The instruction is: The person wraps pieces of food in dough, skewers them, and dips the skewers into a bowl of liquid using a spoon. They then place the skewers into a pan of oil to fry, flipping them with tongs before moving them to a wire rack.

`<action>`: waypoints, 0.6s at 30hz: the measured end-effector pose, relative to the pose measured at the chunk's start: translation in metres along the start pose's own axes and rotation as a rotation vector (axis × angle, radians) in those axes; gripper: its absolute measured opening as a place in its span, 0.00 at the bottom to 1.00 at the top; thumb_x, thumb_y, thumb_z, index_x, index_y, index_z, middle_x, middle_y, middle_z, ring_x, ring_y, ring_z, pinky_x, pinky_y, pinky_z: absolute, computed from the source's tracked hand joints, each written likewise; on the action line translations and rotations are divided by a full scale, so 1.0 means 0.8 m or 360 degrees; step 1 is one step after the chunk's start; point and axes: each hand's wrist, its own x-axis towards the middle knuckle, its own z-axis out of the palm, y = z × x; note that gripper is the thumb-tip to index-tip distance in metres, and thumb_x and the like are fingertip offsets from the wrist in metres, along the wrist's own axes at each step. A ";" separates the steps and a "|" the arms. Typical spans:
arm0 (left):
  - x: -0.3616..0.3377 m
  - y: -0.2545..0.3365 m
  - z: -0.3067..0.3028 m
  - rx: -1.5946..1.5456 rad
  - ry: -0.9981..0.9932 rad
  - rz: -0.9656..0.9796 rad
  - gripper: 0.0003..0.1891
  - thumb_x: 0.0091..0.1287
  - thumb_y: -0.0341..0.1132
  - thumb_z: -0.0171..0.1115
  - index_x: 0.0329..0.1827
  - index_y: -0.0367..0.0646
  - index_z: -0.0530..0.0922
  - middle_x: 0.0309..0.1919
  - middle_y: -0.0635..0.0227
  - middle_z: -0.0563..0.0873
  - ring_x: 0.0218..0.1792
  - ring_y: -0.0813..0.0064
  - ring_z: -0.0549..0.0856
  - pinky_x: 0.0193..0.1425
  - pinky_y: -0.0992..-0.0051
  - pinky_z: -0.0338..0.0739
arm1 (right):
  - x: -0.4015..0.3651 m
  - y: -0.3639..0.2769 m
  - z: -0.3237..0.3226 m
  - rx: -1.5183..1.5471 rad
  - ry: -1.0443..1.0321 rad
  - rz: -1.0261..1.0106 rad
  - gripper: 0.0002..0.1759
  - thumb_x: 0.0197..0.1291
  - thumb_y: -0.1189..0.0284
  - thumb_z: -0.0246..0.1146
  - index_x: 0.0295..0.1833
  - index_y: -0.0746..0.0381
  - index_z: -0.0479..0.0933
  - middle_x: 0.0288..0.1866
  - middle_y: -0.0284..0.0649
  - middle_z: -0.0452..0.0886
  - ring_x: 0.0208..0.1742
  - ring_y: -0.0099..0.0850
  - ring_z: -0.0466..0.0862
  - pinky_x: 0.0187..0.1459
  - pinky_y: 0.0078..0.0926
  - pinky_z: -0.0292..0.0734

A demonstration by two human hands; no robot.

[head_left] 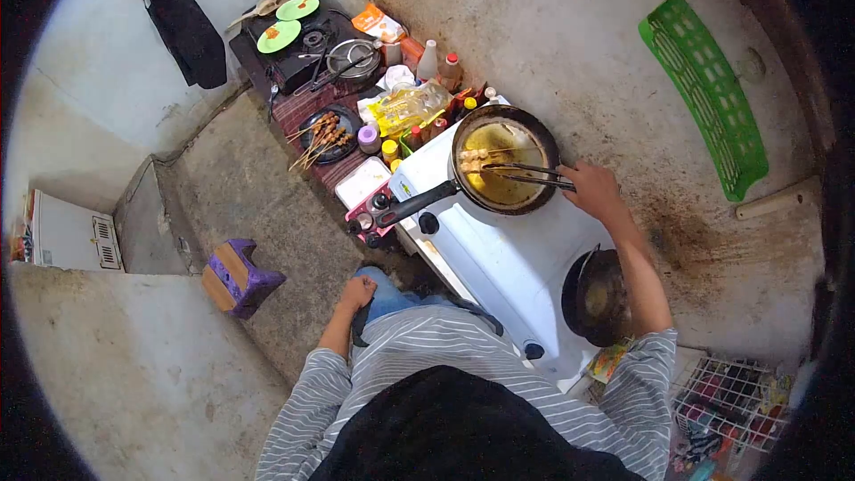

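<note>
The right hand [595, 191] grips slim dark tongs [534, 172], which reach into a round frying pan [490, 199] from 3 o'clock. Their tips are at the pale, lumpy skewered food [474, 160], which lies in glossy yellow oil on the pan's 9 o'clock side. The pan's rim is browned and crusted, and its black handle points to 8 o'clock over the smooth white stove [508, 254]. The left hand [359, 291] is loosely curled by the blue-trousered thigh, at about 7 o'clock from the pan, with no tool showing in it.

Also from the pan, at 5 o'clock, a deep, dark wok [598, 298] sits on the stove. At 9 o'clock, browned skewers [327, 135] with thin sticks fan across a dark round plate [338, 155]. At 10 o'clock are a clear and yellow plastic pouch [414, 107], a metal mesh strainer [354, 61] and, farther out, two light green plates [279, 36]. Jars with purple [369, 135] and yellow lids stand nearer. At 2 o'clock, a slotted green plastic rack [704, 93] is against the stained, rough wall; at 8 o'clock, a purple stool [239, 276] has a wood-patterned top. Printed packaging shows, but its lettering is too small to read.
</note>
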 end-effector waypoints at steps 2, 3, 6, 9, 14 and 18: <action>0.000 -0.001 0.001 0.0023 0.0011 0.0001 0.14 0.53 0.44 0.56 0.34 0.44 0.79 0.31 0.55 0.82 0.37 0.58 0.82 0.43 0.66 0.74 | -0.001 0.001 0.002 -0.0009 -0.0011 0.0019 0.24 0.47 0.64 0.63 0.53 0.50 0.70 0.39 0.43 0.75 0.42 0.41 0.78 0.42 0.41 0.73; 0.000 -0.001 0.001 -0.0002 -0.0014 -0.0024 0.14 0.52 0.44 0.56 0.35 0.44 0.79 0.32 0.55 0.82 0.37 0.58 0.81 0.44 0.66 0.74 | -0.001 0.005 0.005 0.0015 0.0043 -0.0019 0.25 0.46 0.64 0.63 0.53 0.50 0.70 0.39 0.43 0.75 0.42 0.41 0.78 0.42 0.40 0.74; 0.001 -0.002 0.000 -0.0003 -0.0024 -0.0041 0.14 0.52 0.44 0.56 0.35 0.43 0.79 0.32 0.54 0.82 0.38 0.57 0.81 0.44 0.66 0.74 | 0.001 0.008 0.005 0.0025 0.0092 -0.0039 0.26 0.46 0.63 0.64 0.54 0.50 0.70 0.39 0.43 0.75 0.41 0.41 0.78 0.41 0.40 0.74; 0.002 0.000 0.001 -0.0002 -0.0029 -0.0063 0.14 0.52 0.43 0.56 0.35 0.43 0.79 0.33 0.54 0.82 0.38 0.56 0.81 0.45 0.66 0.74 | 0.002 0.005 0.001 0.0011 0.0055 -0.0020 0.26 0.46 0.63 0.64 0.54 0.51 0.70 0.39 0.43 0.75 0.41 0.41 0.79 0.40 0.41 0.74; 0.005 -0.008 0.003 -0.0034 -0.0037 -0.0029 0.13 0.52 0.43 0.58 0.35 0.44 0.79 0.32 0.53 0.82 0.38 0.56 0.81 0.45 0.66 0.74 | 0.001 0.008 0.006 -0.0024 0.0131 -0.0047 0.25 0.46 0.62 0.64 0.52 0.51 0.71 0.39 0.43 0.76 0.40 0.41 0.79 0.39 0.40 0.74; 0.003 -0.008 0.005 -0.0020 -0.0037 -0.0017 0.12 0.53 0.43 0.59 0.35 0.46 0.80 0.32 0.54 0.82 0.37 0.57 0.81 0.43 0.65 0.74 | 0.002 0.009 -0.007 0.0007 0.0141 -0.0022 0.24 0.45 0.63 0.64 0.51 0.52 0.72 0.39 0.43 0.76 0.40 0.41 0.79 0.39 0.41 0.74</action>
